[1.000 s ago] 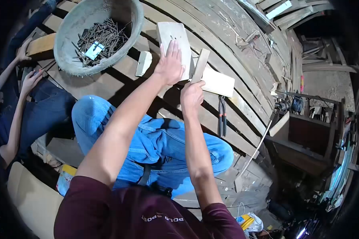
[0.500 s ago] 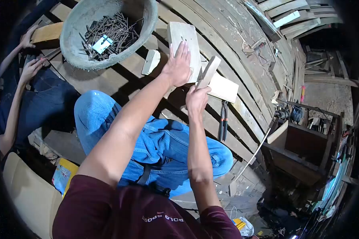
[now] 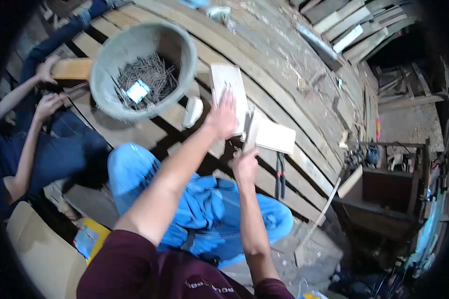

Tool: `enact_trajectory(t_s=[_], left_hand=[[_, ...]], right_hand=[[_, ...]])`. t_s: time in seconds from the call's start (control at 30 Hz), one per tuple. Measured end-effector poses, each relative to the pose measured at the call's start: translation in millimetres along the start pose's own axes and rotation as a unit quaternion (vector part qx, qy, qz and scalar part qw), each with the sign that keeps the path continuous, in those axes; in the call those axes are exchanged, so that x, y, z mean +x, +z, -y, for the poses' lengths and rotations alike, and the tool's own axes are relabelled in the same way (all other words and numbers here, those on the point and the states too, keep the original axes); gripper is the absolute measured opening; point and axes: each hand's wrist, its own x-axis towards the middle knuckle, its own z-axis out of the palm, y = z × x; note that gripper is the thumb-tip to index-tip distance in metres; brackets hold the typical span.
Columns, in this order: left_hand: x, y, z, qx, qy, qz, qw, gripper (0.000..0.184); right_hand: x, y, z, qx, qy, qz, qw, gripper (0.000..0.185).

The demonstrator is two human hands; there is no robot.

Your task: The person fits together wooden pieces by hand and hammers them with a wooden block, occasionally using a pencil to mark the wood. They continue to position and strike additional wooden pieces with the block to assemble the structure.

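Note:
My left hand [image 3: 223, 115] lies flat on a pale wooden board [image 3: 228, 77], fingers spread over its lower half. Small dark marks show on the board above my fingertips. My right hand [image 3: 245, 167] is wrapped around the lower end of a narrow wooden bar [image 3: 253, 130], held upright beside the board's right edge. I cannot tell whether bar and board touch. Just right of the bar lies a second pale board [image 3: 276, 137]. Pliers with dark and red handles [image 3: 280, 175] rest below it. A small whitish block [image 3: 192, 112] sits left of my left hand.
A large grey basin [image 3: 101, 74] holds many nails and a small light-coloured packet [image 3: 137, 91]. At left, another person's hands [image 3: 50, 104] are near a wooden block [image 3: 72, 70]. Gaps run between the slats [image 3: 279, 94]. A wooden frame [image 3: 384, 184] stands at right.
The camera view has shifted, so the basin, boards and hands appear lower. My left hand stays flat on the board. The bar in my right hand now stands more upright.

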Motion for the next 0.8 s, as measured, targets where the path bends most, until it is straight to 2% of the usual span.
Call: enact_trajectory(t_s=[0.07, 0.1, 0.2, 0.23, 0.27, 0.33, 0.4, 0.57, 0.67, 0.7, 0.8], left_hand=[[-2, -1, 2, -0.017, 0.004, -0.029, 0.999, 0.079], [-1, -3, 1, -0.013, 0.003, 0.007, 1.0, 0.079], [-1, -1, 1, -0.009, 0.014, -0.007, 1.0, 0.08], [-4, -19, 1, -0.016, 0.019, 0.044, 0.999, 0.08], [-2, -8, 1, 0.01, 0.014, 0.022, 1.0, 0.08], [-4, -11, 4, -0.003, 0.039, 0.017, 0.999, 0.079], [-4, -7, 6, -0.009, 0.054, 0.003, 0.998, 0.08], [-3, -5, 7, -0.01, 0.065, 0.017, 0.998, 0.08], [-4, -14, 6, 0.004, 0.067, 0.031, 0.997, 0.079], [-4, -14, 7, 0.005, 0.07, 0.031, 0.997, 0.079], [-4, -15, 7, 0.015, 0.072, 0.038, 0.997, 0.078]], right_hand=[[2, -3, -2, 0.029, -0.022, 0.02, 0.999, 0.042], [0, -6, 2, 0.03, -0.005, 0.02, 0.999, 0.042], [-4, -8, 3, 0.061, 0.0, 0.025, 0.998, 0.044], [-4, 0, -3, 0.072, 0.0, 0.011, 0.997, 0.046], [-2, 10, -6, 0.083, 0.001, -0.001, 0.997, 0.048], [-4, 8, -5, 0.103, 0.031, 0.042, 0.993, 0.053], [-5, 21, -12, 0.117, -0.001, 0.007, 0.993, 0.054], [-4, 31, -16, 0.161, 0.015, 0.014, 0.987, 0.057], [-5, 8, -4, 0.137, 0.033, 0.039, 0.989, 0.066], [-2, 12, -7, 0.128, 0.027, 0.016, 0.991, 0.062], [8, 21, -14, 0.152, 0.02, 0.038, 0.987, 0.068]])
